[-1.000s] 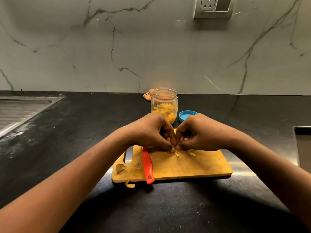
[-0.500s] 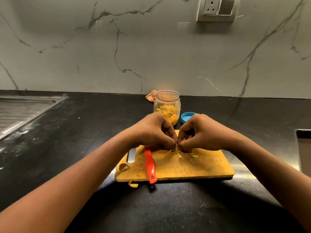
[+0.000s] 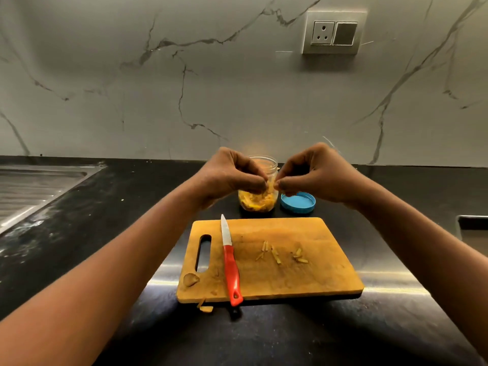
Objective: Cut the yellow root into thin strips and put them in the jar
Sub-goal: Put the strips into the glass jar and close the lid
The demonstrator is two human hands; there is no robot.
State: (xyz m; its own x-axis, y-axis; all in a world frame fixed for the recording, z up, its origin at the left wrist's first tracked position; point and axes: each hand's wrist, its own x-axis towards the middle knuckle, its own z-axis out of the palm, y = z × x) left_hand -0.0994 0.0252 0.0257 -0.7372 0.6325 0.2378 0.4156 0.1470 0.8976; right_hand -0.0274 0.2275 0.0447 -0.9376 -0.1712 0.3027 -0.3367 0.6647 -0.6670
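My left hand (image 3: 229, 175) and my right hand (image 3: 314, 175) are raised side by side in front of the clear jar (image 3: 265, 165), fingertips pinched together on a small bunch of yellow strips (image 3: 270, 186). The jar stands behind the wooden cutting board (image 3: 311, 276) and holds a layer of yellow strips (image 3: 257, 203). Several loose strips (image 3: 276, 254) lie on the board's middle. A red-handled knife (image 3: 231, 262) lies on the board's left part, blade pointing away from me.
The jar's blue lid (image 3: 298, 202) lies upturned right of the jar. Peel scraps (image 3: 190, 280) sit at the board's near left corner and one scrap (image 3: 206, 309) on the black counter. A steel drainboard (image 3: 31, 191) is far left, a metal edge (image 3: 472, 228) far right.
Both hands rose from the cutting board and moved back to the jar, carrying pinched strips. The board's middle, with several leftover strips and the whole knife, is now uncovered.
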